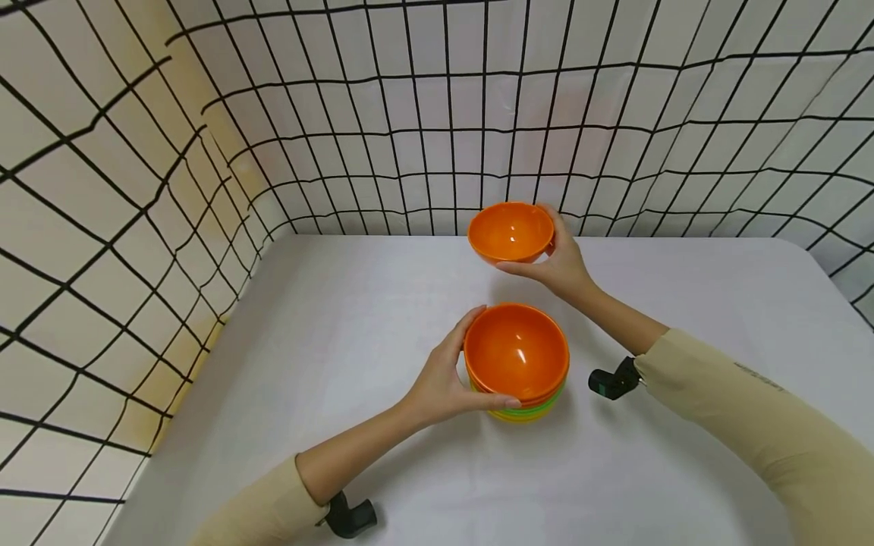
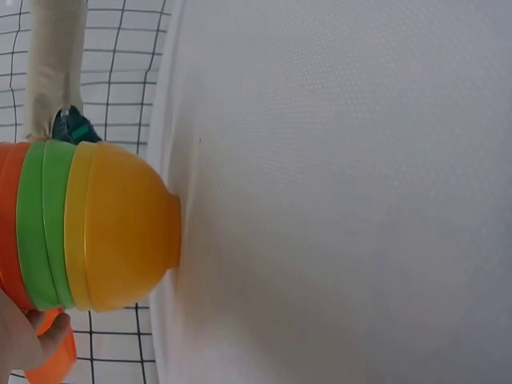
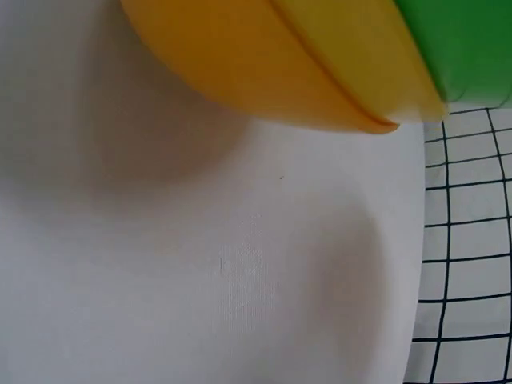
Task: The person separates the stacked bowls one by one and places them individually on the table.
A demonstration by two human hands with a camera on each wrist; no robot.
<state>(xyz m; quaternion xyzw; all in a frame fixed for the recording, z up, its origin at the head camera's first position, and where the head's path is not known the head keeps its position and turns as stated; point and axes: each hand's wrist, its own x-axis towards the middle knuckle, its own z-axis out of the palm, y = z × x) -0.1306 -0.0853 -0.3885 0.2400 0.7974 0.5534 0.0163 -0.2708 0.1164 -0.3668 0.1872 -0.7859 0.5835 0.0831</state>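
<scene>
Orange, glossy and plastic-looking: there's the single round bowl [image 1: 510,231], up by the far edge of the white cloth-like tabletop [image 1: 328,334], and the right hand [image 1: 565,262] has it. Thumb on the near side, fingers round the right of the rim, clamped on! Its shadow falls below it, so it seems raised.

Now the relation that counts: straight back toward the person, a short gap off, sits the upright stack of round nested bowls [image 1: 517,364]. The lone bowl is beyond it, mouth tipped toward the person; being round, it has no long axis. The left hand [image 1: 440,387] is nearer the stack, in fact gripping it from the left, thumb along the near side, fingers at the far rim.

And the layers! An orange bowl [image 1: 517,337] on top with nothing showing inside, green bowls [image 2: 44,224] under that, yellow bowls [image 2: 124,228] lowest, with the foot appearing to meet the tabletop. Behind it all, a black wire grid [image 1: 447,75].
</scene>
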